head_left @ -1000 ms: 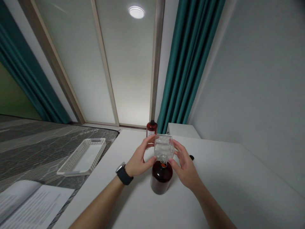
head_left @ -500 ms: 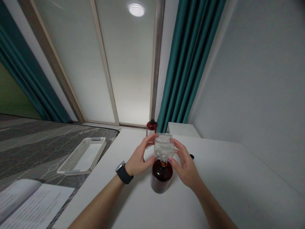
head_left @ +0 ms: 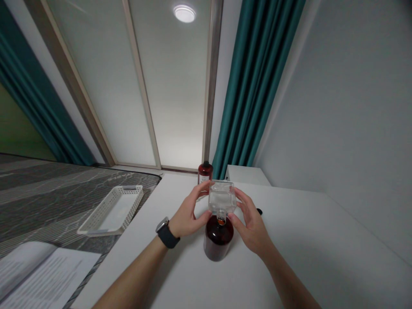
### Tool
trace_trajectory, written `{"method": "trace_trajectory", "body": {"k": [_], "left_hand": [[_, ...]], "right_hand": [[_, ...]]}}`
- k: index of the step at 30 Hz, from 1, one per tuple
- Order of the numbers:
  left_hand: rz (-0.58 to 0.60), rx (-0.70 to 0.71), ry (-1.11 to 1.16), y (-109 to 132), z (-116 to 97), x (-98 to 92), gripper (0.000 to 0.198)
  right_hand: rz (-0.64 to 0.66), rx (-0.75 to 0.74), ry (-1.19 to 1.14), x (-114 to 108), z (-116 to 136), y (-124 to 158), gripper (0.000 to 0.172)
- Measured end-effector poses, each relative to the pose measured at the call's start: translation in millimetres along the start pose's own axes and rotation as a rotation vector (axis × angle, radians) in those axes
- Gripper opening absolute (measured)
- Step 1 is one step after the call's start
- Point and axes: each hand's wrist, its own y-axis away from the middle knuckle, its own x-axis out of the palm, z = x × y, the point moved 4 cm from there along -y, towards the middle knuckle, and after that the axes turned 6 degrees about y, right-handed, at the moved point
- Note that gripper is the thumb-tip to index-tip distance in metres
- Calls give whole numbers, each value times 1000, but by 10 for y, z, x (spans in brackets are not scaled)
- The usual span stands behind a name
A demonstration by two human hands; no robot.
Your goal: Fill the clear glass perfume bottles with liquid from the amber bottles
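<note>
Between my two hands a clear glass bottle [head_left: 222,196] is held upside down, its neck at the mouth of a dark amber bottle [head_left: 219,238] that stands upright on the white table. My left hand [head_left: 193,210], with a smartwatch [head_left: 167,232] on its wrist, grips the clear bottle's left side with thumb and fingers. On its right side my right hand [head_left: 249,221] is closed the same way, the thumb low near the neck. Whether liquid moves between the bottles I cannot tell.
Behind my left fingers stands a red-brown bottle [head_left: 205,171] with a black cap. A small black object [head_left: 259,211] lies right of my right hand. Left of the white table [head_left: 299,249] are a white basket [head_left: 93,234] and an open book [head_left: 54,274]. A white box [head_left: 247,175] stands at the back.
</note>
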Motion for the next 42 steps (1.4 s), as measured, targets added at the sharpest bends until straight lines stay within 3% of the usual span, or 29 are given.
{"method": "trace_trajectory", "body": {"k": [42], "left_hand": [[12,23,-43,-6,-41,-1,76]], "right_hand": [[17,-25,7,-12,16,-6,56]]}}
